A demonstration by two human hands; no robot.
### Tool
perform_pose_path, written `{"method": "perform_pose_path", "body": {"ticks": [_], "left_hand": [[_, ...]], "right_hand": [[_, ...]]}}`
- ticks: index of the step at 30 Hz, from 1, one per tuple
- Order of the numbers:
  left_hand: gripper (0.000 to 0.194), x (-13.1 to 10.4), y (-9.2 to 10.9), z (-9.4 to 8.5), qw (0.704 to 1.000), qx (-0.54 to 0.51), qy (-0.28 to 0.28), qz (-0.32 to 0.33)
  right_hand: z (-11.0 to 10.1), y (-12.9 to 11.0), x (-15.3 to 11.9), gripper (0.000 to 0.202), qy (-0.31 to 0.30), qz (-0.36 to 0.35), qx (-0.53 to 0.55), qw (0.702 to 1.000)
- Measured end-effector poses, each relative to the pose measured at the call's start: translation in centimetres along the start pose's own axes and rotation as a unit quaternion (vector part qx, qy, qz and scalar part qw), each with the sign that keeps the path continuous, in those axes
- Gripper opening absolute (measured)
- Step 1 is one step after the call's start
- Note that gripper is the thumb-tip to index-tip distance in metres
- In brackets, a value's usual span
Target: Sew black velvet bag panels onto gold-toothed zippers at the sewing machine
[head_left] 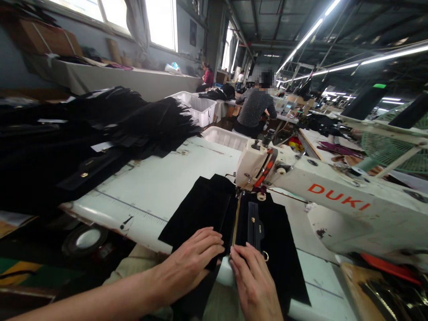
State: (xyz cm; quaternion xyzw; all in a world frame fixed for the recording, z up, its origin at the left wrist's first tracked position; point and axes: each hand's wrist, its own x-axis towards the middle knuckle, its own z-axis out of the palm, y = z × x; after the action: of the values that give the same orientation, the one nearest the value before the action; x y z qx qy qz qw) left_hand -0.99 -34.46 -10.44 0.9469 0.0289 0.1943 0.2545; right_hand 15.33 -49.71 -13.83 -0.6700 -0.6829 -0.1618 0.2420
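Note:
Black fabric [284, 249] lies on the pale sewing table [157, 178], its upper part under the head of the sewing machine [256, 167]. A gold zipper [237, 218] runs down the fabric from the needle area. To its right is a dark strap piece [254, 227] with gold hardware. My left hand [197, 252] is closed on the black fabric left of the zipper, thumb hidden beneath. My right hand [252, 278] pinches the zipper's near end and the fabric edge, fingers together. Both hands are near the table's front edge, a small gap between them.
A big pile of black pieces [127, 120] covers the left side. White bins [197, 107] stand behind the table. A person [254, 109] sits farther back. At the lower right is a wooden tray [363, 285] with gold zippers; a green fan [394, 138] stands behind the machine.

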Motion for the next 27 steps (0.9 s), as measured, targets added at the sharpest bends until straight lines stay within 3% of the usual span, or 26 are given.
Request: {"method": "perform_pose_path", "body": {"ticks": [7,12,17,22,27], "left_hand": [[0.068,0.3,0.4,-0.6,0.999,-0.035,-0.017,0.007],[0.044,0.5,0.7,-1.0,0.999,-0.015,-0.012,0.041],[0.031,0.7,0.3,-0.7,0.997,-0.007,-0.039,0.061],[0.032,0.8,0.0,-0.9,0.992,0.031,-0.085,0.083],[0.032,0.8,-0.1,-0.9,0.991,0.048,-0.088,0.086]], "right_hand": [[0.2,-0.9,0.7,0.014,0.052,0.106,0.086,0.989],[0.6,-1.1,1.0,0.009,0.061,0.130,0.096,0.985],[0.1,-0.6,1.1,0.006,0.021,0.151,0.115,0.982],[-1.1,0.4,0.4,0.043,-0.023,0.125,0.062,0.990],[-0.9,0.7,0.3,0.035,-0.006,0.060,0.050,0.997]]}}
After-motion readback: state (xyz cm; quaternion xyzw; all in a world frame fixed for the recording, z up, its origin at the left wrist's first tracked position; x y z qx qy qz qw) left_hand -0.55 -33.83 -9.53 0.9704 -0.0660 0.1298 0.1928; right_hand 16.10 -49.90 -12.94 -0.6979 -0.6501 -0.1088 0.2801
